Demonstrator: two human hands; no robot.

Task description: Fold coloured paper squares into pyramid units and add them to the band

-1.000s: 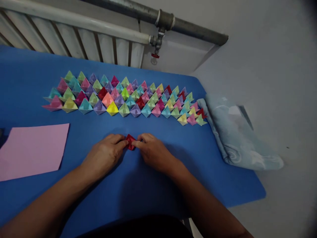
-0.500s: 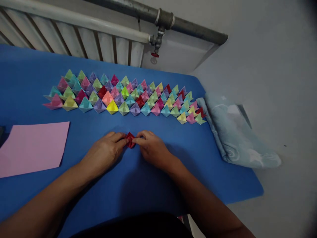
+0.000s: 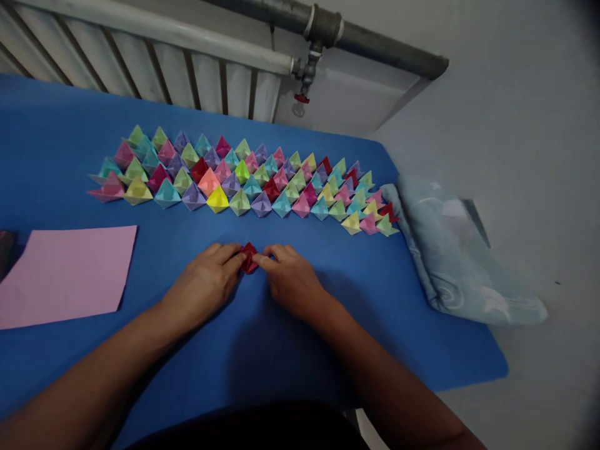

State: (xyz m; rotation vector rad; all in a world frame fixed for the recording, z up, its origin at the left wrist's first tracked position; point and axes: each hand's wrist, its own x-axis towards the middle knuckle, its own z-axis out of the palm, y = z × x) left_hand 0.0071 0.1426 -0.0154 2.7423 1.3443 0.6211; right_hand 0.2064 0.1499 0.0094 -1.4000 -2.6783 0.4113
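Note:
A small red folded paper boat point(image 3: 250, 257) is between my two hands, low over the blue tabletop point(image 3: 300, 350). My left hand point(image 3: 209, 272) pinches its left end between thumb and fingers. On the other side, my right hand point(image 3: 290, 272) grips the right end with thumb and forefinger. Fingertips cover both ends of the paper, so only its middle shows. Beyond my hands stand rows of folded paper boats point(image 3: 240, 203) in many colours, packed close together.
Pink paper sheets point(image 3: 70, 272) lie at the left, by a dark object point(image 3: 5, 247) cut off by the frame. A folded light-blue patterned cloth point(image 3: 450, 256) rests on the right edge. Behind the table are a white radiator point(image 3: 206, 84) and a grey pipe point(image 3: 389, 50) with a red-handled valve point(image 3: 302, 98).
The camera view has shifted slightly, moving the scene a little to the right. Both hands keep hold of the red paper boat, whose middle looks slightly more spread now.

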